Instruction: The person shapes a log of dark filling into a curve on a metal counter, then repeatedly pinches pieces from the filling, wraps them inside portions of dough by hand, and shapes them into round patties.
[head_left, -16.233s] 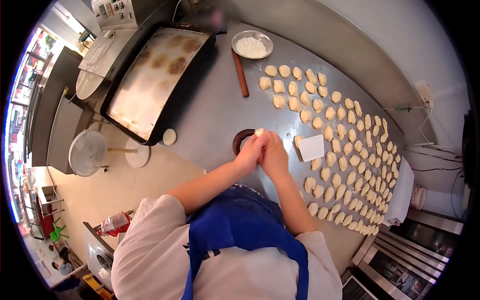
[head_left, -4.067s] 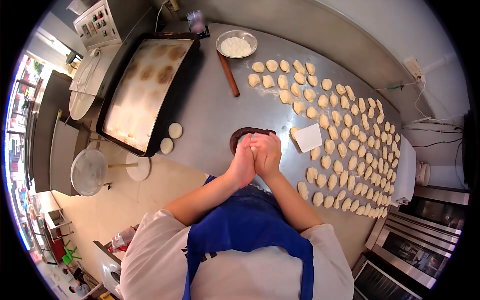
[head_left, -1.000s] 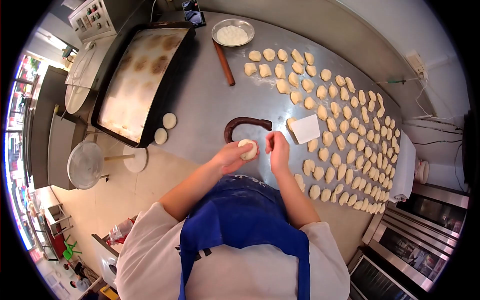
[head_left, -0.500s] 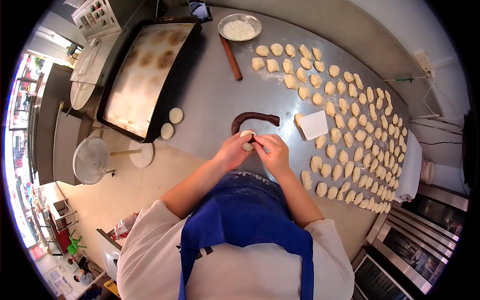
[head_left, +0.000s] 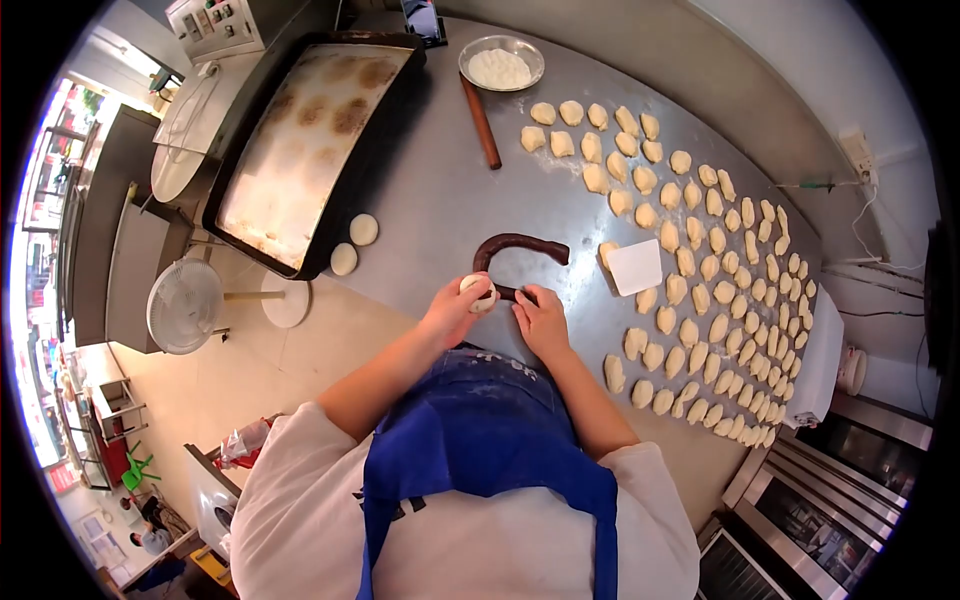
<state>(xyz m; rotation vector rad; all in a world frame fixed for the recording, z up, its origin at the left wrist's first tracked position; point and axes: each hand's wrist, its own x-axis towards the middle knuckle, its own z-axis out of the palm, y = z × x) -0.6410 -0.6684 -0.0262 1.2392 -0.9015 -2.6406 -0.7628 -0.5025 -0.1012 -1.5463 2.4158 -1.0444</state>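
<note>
My left hand (head_left: 455, 310) holds a round white dough piece (head_left: 479, 300) with dark filling showing in its middle. Just right of it, my right hand (head_left: 540, 318) pinches the end of a short length of dark paste (head_left: 506, 293). A curved roll of dark paste (head_left: 520, 241) lies on the steel table above both hands; whether the pinched length joins it behind my left hand I cannot tell. To the right, a white scraper (head_left: 635, 268) partly covers a piece of dough.
Many dough pieces (head_left: 718, 268) fill the table's right side. At the left stand a large baking pan (head_left: 310, 140) and two white rounds (head_left: 364, 229). A rolling pin (head_left: 481, 122) touches a bowl of flour (head_left: 500, 68) at the back. A fan (head_left: 185, 306) stands left.
My hands were together at the dough; now my right hand is apart to the right, with dark paste between them. The dough in my left hand is turned, showing its filling. The view has shifted slightly.
</note>
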